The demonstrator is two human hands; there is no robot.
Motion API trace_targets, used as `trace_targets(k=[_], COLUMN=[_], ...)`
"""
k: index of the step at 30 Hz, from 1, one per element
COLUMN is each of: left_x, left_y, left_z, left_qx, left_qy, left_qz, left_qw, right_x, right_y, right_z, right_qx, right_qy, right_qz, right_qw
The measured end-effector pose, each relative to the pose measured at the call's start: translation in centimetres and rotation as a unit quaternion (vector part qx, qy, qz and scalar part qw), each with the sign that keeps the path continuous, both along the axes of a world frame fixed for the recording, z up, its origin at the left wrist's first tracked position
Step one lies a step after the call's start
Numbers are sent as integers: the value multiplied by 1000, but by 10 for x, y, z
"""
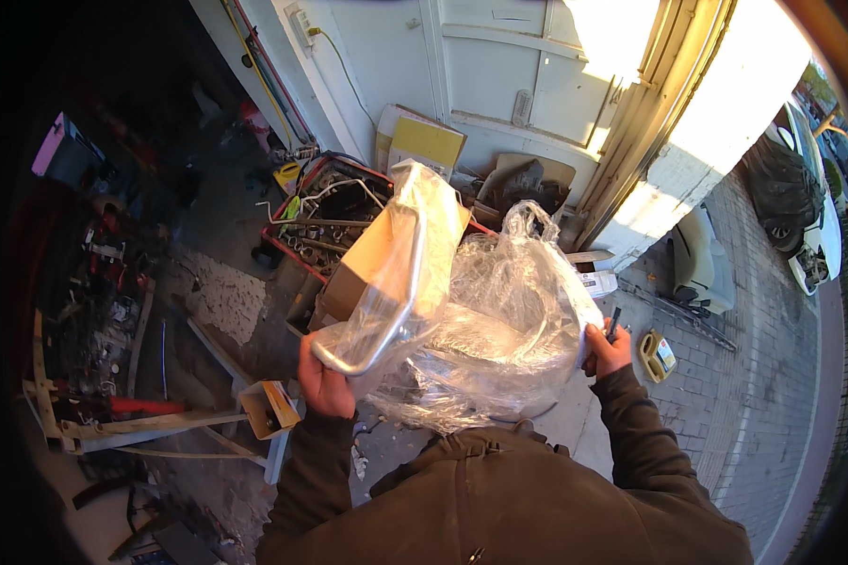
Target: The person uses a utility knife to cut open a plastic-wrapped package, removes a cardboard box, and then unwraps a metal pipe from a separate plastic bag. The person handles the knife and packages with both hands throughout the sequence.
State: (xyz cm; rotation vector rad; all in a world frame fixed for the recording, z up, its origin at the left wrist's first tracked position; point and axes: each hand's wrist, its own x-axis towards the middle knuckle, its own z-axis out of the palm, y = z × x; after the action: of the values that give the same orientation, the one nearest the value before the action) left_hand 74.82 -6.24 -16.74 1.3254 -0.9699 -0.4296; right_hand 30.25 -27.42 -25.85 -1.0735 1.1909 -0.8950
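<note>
My left hand (326, 379) is closed round the lower end of a bent silver metal tube (407, 282), which stands tilted with clear film around its upper part. Crumpled clear plastic wrap (504, 301) bulges in front of my body, covering something I cannot make out. At its right side, my right hand (609, 350) is closed on a small dark stick-like tool (614, 325), whose kind is unclear. Those fingers also touch the edge of the wrap. Behind the tube is a brown cardboard box (360, 264), partly hidden.
A red-edged tray of metal parts and tools (330, 202) stands beyond the box. An open carton with a black bag (528, 184) is by the white door. On the left lie a wooden frame (151, 419) and a small box (269, 409). A yellowish jug (657, 357) stands on the right paving.
</note>
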Motion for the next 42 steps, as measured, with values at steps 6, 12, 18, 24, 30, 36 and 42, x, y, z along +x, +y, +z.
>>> trace_targets(k=[6, 12, 18, 24, 30, 36, 42], left_x=[4, 9, 24, 21, 12, 13, 18], left_y=[-22, -36, -46, -60, -59, -44, -34], left_z=[-6, 8, 30, -10, -71, -97, -94], left_qx=[-48, -90, -107, -88, 23, 3, 57], left_qy=[74, 176, 168, 38, -196, -355, -344], left_qz=[-17, -65, -95, -106, -50, -150, -183], left_qw=[996, 978, 975, 990, 979, 923, 919], right_x=[-41, -105, -235, -383, -414, -242, -69], right_y=[41, 55, 85, 119, 182, 212, 147], right_z=[110, 68, 13, -14, -119, -133, -73], right_qx=[-91, -142, -61, -111, 104, 100, 77], right_qy=[-43, 119, 66, 185, 356, 353, 249], right_qz=[53, -35, -318, -395, -494, -139, 4], right_qw=[993, 982, 944, 893, 787, 920, 965])
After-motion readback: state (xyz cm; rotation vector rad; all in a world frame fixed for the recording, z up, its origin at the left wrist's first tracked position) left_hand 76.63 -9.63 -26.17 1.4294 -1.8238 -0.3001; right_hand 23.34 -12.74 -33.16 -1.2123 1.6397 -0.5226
